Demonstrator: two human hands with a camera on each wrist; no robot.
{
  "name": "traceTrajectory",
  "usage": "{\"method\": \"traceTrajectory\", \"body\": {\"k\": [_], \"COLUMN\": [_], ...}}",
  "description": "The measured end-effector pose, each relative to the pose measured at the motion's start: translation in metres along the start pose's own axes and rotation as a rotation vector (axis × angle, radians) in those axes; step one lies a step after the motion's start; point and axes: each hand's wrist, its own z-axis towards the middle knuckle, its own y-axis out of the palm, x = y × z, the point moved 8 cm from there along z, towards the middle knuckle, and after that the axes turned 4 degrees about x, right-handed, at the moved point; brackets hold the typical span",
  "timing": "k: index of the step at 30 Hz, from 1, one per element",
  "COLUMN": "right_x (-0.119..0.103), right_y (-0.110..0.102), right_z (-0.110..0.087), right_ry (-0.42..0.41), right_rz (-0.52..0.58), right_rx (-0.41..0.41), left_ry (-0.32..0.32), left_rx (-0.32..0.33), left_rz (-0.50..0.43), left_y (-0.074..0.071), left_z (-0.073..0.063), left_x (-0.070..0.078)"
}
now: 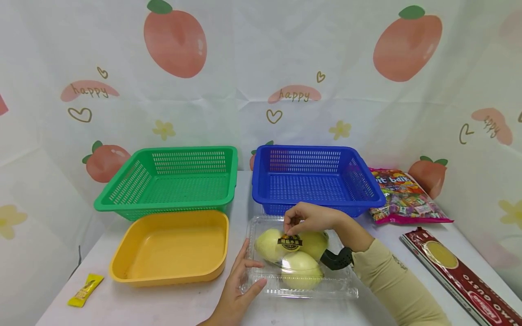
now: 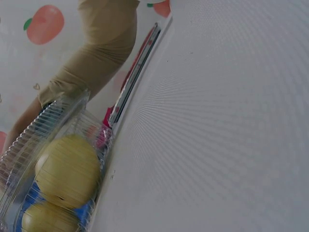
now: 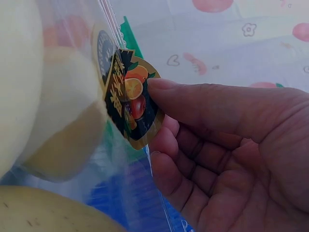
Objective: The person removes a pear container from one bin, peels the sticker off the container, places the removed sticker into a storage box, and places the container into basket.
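Note:
A clear plastic clamshell box lies shut on the table with pale yellow fruits inside. On its lid is a black and gold fruit sticker. My right hand pinches the sticker's edge between thumb and fingers. In the right wrist view, part of the sticker is peeled and folded away from the lid. My left hand touches the box's left side with its fingers spread. The left wrist view shows the box's ribbed side and two fruits, but not the left hand.
Behind the box stands a blue basket, with a green basket to its left. A yellow tray sits left of the box, near a small yellow packet. On the right lie a candy bag and a long dark red box.

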Motion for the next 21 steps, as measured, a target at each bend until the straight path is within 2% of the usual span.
{"method": "traceTrajectory", "body": {"k": [7, 21], "right_x": [0.0007, 0.0], "right_y": [0.0002, -0.0007], "right_z": [-0.0012, -0.0033], "right_ry": [0.009, -0.032], "right_rz": [0.018, 0.05], "right_rx": [-0.005, -0.006], "left_ry": [0.002, -0.011], "left_rx": [0.004, -0.008], "left_rz": [0.006, -0.001], "left_y": [-0.0002, 0.0003], "left_z": [-0.0006, -0.0005], "left_x": [0.0006, 0.0001]}}
